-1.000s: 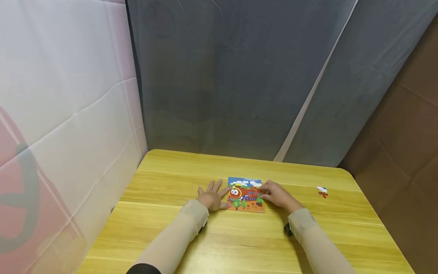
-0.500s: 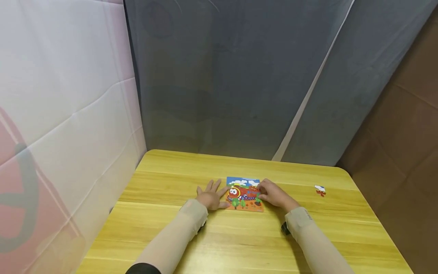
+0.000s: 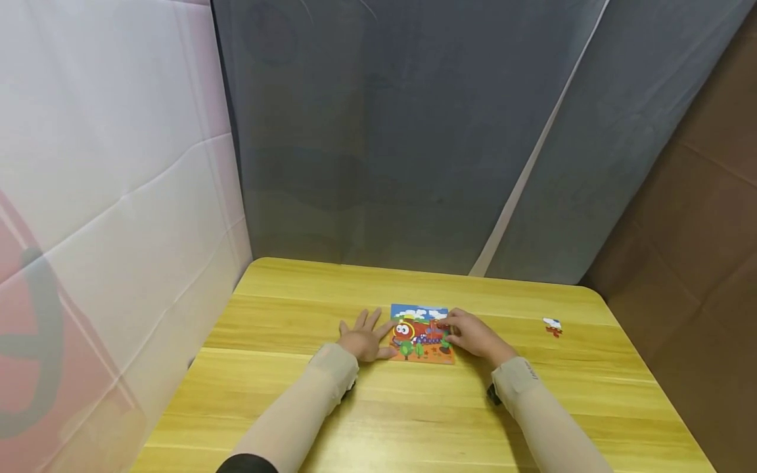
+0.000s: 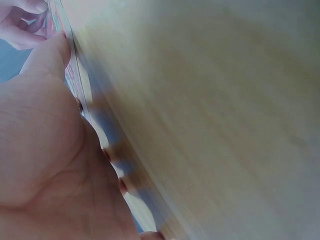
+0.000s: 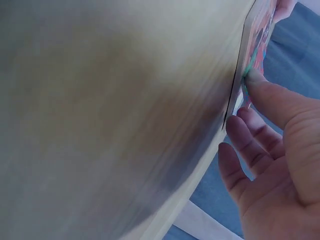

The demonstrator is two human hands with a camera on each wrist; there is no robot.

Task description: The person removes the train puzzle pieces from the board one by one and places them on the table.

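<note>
The small loose red-and-white puzzle piece point(image 3: 554, 326) lies well right of the right hand point(image 3: 473, 336), whose curled grip presses the colourful cartoon jigsaw board point(image 3: 421, 333); the left hand point(image 3: 365, 340) rests flat, fingers spread, on the yellow wooden tabletop point(image 3: 414, 407).

Between the hands, the puzzle point(image 3: 422, 332) shows blue sky, white clouds, red train, orange ground, green trees.

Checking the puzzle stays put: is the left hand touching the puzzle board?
Touching. The left wrist view shows the left hand with its thumb pressed against the puzzle board edge.
</note>
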